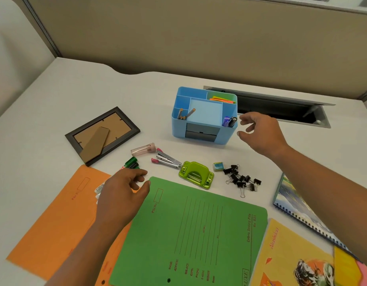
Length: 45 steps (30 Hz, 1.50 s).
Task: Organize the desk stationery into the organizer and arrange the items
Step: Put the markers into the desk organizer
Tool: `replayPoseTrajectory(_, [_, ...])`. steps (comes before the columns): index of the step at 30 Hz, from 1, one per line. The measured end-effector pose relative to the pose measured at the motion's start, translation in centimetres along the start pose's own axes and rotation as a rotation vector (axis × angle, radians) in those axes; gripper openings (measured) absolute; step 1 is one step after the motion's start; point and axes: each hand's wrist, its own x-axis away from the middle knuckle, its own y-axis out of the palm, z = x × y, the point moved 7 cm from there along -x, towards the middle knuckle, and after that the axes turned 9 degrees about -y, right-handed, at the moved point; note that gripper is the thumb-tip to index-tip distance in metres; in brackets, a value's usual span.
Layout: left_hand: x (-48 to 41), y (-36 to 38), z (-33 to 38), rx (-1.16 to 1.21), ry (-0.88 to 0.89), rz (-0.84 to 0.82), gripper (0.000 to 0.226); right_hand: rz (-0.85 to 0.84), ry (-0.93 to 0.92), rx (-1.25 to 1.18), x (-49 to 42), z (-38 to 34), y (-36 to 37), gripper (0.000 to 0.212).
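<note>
The blue organizer stands at the far middle of the desk, holding pencils and pens. The right hand hovers just to its right, fingers loose and empty. The left hand, also relaxed and empty, covers part of the green markers and a small clear packet too hidden to identify. The right arm crosses the spiral notebook.

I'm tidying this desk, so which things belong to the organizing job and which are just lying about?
Job: blue organizer, green markers, stapler, green hole punch, binder clips, green folder, orange folder.
Lying about: picture frame, cable hatch.
</note>
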Motion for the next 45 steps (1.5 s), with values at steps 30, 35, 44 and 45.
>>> replayPoseTrajectory(30, [0.7,0.4,-0.6,-0.261,0.075,-0.008,0.016,-0.224,0.007,-0.409,15.5,-6.6,4.7,0.018])
replayPoseTrajectory(35, [3.8,0.7,5.4,-0.069,0.281,0.020,0.013,-0.264,0.026,-0.601,13.9,-9.2,3.7,0.026])
replayPoseTrajectory(44, [4.8,0.8,10.3,0.089,0.392,0.060,0.031,-0.105,-0.050,-0.666,11.8,-10.3,-1.5,0.018])
replayPoseTrajectory(45, [4.6,0.5,10.4,0.114,0.376,0.064,0.032,-0.068,-0.057,-0.651,11.4,-10.0,-2.3,0.018])
